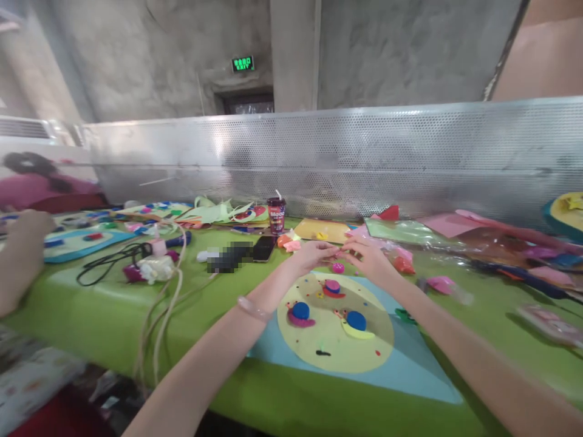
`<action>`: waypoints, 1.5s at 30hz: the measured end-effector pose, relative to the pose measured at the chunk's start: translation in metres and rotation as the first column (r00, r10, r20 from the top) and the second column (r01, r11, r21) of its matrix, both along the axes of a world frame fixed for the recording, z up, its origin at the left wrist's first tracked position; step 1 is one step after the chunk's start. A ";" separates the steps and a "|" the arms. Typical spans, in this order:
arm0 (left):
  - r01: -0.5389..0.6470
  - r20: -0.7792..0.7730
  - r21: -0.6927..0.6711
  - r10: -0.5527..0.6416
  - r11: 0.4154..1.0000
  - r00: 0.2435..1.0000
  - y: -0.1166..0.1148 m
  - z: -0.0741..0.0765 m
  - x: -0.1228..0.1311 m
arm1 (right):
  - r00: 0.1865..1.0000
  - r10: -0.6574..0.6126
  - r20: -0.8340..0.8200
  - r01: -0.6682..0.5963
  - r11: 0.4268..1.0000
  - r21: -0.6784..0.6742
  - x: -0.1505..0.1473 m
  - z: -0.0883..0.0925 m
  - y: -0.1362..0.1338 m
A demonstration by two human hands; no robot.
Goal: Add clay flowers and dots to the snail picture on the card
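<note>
Both my hands meet above the far edge of a yellow paper disc [332,340] glued on a light blue sheet [410,364]. My left hand [314,254] and my right hand [367,255] have their fingertips pinched together on something small that I cannot make out. A small pink round piece [337,267] lies just below them. On the disc sit three clay snails: a pink-shelled one [333,287], a blue-shelled one with a pink body [299,314] and a blue-shelled one with a yellow body [355,323]. A bracelet [252,308] circles my left wrist.
The green table [91,303] carries a dark red cup [276,215], a phone [264,247], black cable [109,258], cord [166,303], coloured paper sheets [410,230] and clay bits. Another person's arm [18,255] rests at the left. A perforated metal panel [364,158] backs the table.
</note>
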State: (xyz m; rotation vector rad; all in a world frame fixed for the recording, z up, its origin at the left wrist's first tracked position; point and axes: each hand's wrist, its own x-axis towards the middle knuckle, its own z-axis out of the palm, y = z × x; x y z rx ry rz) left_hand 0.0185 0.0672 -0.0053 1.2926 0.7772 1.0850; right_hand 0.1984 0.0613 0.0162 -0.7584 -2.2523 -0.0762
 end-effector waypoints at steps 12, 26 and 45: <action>0.092 -0.025 0.032 -0.091 0.995 0.996 0.001 0.003 -0.002 | 1.000 0.002 -0.004 -0.002 0.999 0.040 0.000 -0.002 0.003; -0.017 0.014 0.040 0.016 0.999 1.000 0.002 -0.001 0.000 | 0.988 -0.105 0.113 0.092 0.989 0.116 0.002 -0.002 0.000; 0.015 0.006 0.029 -0.015 0.999 1.000 -0.001 0.001 -0.002 | 0.973 -0.186 0.137 0.173 0.980 0.102 0.002 0.002 -0.007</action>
